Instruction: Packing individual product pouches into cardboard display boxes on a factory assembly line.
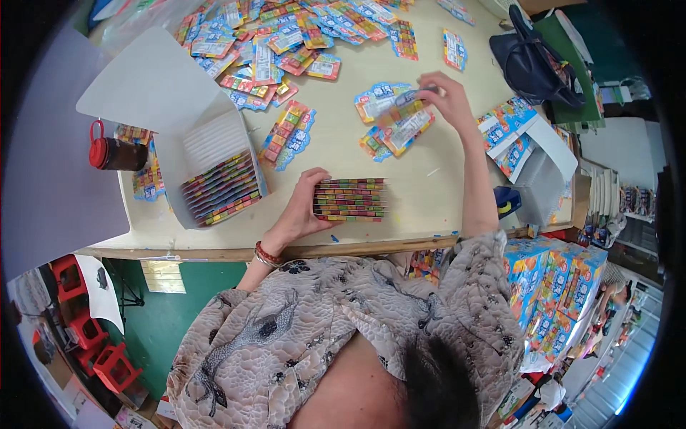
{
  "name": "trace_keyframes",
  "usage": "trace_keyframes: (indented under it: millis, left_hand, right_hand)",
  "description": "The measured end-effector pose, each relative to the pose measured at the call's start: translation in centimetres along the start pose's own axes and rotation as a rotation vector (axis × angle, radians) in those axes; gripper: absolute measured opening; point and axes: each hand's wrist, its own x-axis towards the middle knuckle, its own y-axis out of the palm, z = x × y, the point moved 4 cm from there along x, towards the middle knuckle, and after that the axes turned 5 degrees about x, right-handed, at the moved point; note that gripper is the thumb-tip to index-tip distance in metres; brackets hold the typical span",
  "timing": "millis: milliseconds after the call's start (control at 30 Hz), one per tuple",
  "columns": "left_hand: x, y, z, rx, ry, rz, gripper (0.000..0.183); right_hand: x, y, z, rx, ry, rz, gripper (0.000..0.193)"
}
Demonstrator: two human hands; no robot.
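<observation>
You have one stack of colourful packs [350, 200], one open white box [171, 164], one red-lidded jar [118, 154] and one dark bag [532, 64]. A heap of packs [266, 61] covers the top centre; the box stands between jar, at left, and stack. Your left hand [300, 207] grasps the stack's left end, lower centre; your right [444, 100], right of centre, apparently pinches a blurred pack [404, 113] left of its fingertips.
</observation>
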Motion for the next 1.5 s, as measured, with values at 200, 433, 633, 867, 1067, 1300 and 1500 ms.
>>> trace_keyframes:
  millis: [200, 433, 633, 867, 1067, 1300, 1500]
  left_hand:
    - [0.8, -0.6, -1.5, 0.132, 0.128, -0.044, 0.098]
    - [0.5, -0.4, -0.6, 0.149, -0.022, 0.042, 0.114]
    - [1.0, -0.6, -1.0, 0.166, 0.051, 0.076, 0.105]
    - [0.9, -1.2, -0.8, 0.121, 0.008, 0.088, 0.101]
    - [1.4, -1.3, -0.9, 0.163, 0.055, 0.129, 0.106]
    - [1.0, -0.9, -0.4, 0.130, 0.016, 0.142, 0.103]
    - [0.7, -0.8, -0.1, 0.098, 0.044, 0.138, 0.105]
  right_hand:
    - [-9.3, 7.4, 1.3, 0.473, 0.257, -0.089, 0.009]
    - [-9.4, 11.2, 0.4, 0.287, 0.366, -0.211, 0.044]
    - [-7.4, 9.8, -2.1, -0.590, 0.242, -0.354, 0.076]
    - [-15.8, 7.5, -1.0, -0.226, 0.241, -0.625, 0.046]
    - [-17.5, 9.5, 0.7, -0.052, 0.224, -0.825, 0.058]
    - [-16.0, 9.4, -1.2, -0.549, 0.296, -0.440, 0.048]
    - [-16.6, 7.7, -0.3, 0.165, 0.206, -0.499, 0.020]
